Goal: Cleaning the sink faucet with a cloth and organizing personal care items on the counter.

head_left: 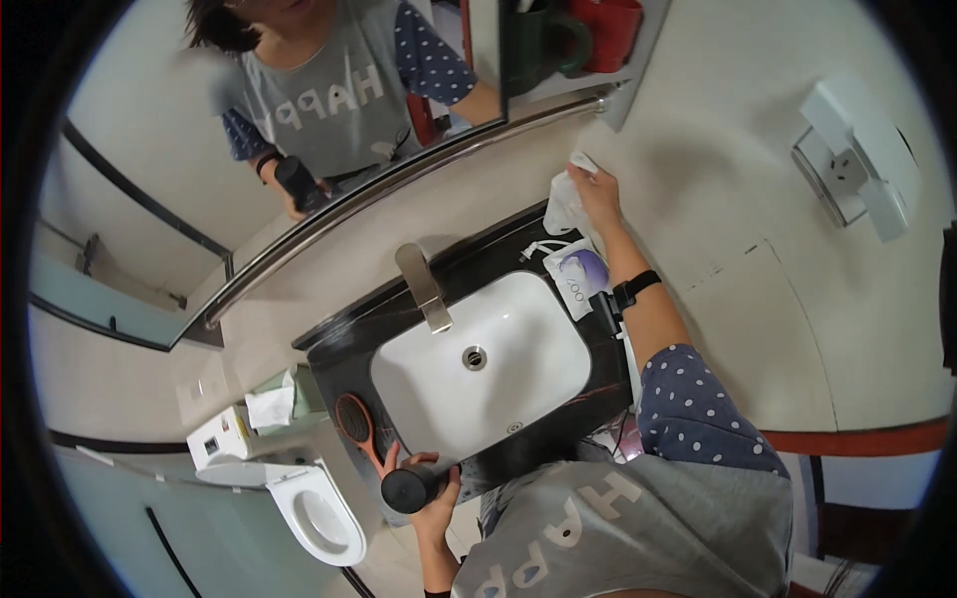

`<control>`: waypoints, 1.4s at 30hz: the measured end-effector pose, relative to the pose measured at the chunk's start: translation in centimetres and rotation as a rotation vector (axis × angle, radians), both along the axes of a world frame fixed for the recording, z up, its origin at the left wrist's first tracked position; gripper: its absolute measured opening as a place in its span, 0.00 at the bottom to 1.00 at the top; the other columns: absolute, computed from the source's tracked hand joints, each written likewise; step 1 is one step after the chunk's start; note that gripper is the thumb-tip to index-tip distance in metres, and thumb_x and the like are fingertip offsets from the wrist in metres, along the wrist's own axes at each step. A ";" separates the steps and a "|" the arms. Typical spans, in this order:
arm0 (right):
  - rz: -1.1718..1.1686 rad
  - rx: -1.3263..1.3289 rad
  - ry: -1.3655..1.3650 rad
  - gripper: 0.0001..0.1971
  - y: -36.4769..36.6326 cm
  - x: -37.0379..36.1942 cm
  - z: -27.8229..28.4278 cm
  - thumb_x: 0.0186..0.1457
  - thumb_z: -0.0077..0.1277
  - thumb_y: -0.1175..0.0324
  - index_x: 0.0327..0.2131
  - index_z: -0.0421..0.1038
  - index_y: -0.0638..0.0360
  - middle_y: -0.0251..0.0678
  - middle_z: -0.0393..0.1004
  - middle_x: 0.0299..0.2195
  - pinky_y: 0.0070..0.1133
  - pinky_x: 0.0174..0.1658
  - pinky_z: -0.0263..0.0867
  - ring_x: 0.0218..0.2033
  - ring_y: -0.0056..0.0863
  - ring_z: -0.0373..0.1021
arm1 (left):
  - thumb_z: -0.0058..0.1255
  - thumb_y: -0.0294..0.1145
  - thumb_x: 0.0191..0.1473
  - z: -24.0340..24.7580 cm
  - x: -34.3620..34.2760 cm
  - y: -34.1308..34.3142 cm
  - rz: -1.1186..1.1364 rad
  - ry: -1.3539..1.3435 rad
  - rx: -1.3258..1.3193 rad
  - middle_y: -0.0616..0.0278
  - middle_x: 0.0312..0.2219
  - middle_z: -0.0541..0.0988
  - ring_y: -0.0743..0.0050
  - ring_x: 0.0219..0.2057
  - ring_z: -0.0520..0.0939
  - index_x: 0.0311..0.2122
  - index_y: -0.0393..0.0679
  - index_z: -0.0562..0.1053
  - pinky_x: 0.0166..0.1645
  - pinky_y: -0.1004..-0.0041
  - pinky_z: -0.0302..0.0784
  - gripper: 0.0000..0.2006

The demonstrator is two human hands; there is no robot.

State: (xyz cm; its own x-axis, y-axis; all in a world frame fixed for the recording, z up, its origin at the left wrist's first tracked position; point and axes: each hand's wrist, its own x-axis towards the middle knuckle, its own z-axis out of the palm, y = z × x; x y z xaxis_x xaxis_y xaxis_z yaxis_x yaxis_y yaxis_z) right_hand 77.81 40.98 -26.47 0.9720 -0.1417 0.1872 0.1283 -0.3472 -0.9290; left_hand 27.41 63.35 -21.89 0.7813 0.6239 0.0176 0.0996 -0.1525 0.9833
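Works at a black counter [344, 369] around a white basin [538, 349], apparently only partway through. Pinches a soft white item [563, 206] (bag or cloth, cannot tell which) with the right hand [601, 194] at the back right corner. Has a purple-printed pouch [575, 274] and an orange hairbrush [354, 421] lying on the counter, not in hand. Holds a black cylinder [404, 490] by the front edge, curling the left hand [437, 508] around it; seems not to have released either held thing yet.

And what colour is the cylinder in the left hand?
Black; the cylinder shows best in the head view.
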 end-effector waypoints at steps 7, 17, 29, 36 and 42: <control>0.141 0.243 -0.117 0.11 0.2 -5.6 7.6 0.52 0.59 0.64 0.35 0.78 0.63 0.28 0.78 0.29 0.15 0.35 0.66 0.31 0.12 0.70 | 0.63 0.21 0.35 -0.5 2.3 0.6 -0.200 -0.048 0.185 0.55 0.39 0.72 0.65 0.38 0.76 0.45 0.38 0.69 0.45 0.69 0.74 0.27; 0.817 0.201 0.206 0.08 5.4 -22.8 14.9 0.52 0.59 0.71 0.35 0.78 0.63 0.28 0.77 0.31 0.15 0.37 0.67 0.32 0.12 0.71 | 0.69 0.29 0.25 2.6 9.4 0.1 -0.574 -0.127 0.411 0.38 0.65 0.39 0.36 0.66 0.39 0.45 0.45 0.77 0.64 0.49 0.46 0.32; 0.967 0.226 0.235 0.14 9.8 -32.1 16.5 0.49 0.61 0.72 0.40 0.75 0.66 0.32 0.78 0.33 0.14 0.37 0.66 0.34 0.14 0.71 | 0.69 0.34 0.23 0.5 7.1 1.4 -0.702 -0.212 0.209 0.39 0.61 0.48 0.36 0.63 0.49 0.44 0.46 0.77 0.64 0.54 0.50 0.33; 0.997 0.279 0.542 0.26 6.6 -28.5 13.8 0.52 0.59 0.69 0.54 0.63 0.63 0.33 0.74 0.41 0.16 0.45 0.65 0.39 0.13 0.69 | 0.62 0.32 0.23 2.3 5.2 3.5 -0.619 -0.272 0.266 0.48 0.47 0.67 0.45 0.57 0.58 0.44 0.42 0.77 0.59 0.62 0.56 0.32; 1.034 -0.026 -0.095 0.32 6.1 -30.2 7.3 0.44 0.65 0.64 0.53 0.64 0.62 0.34 0.73 0.43 0.22 0.47 0.66 0.41 0.24 0.71 | 0.64 0.34 0.25 0.1 3.2 4.8 -0.765 -0.172 0.269 0.47 0.53 0.60 0.50 0.54 0.66 0.50 0.40 0.73 0.57 0.66 0.61 0.37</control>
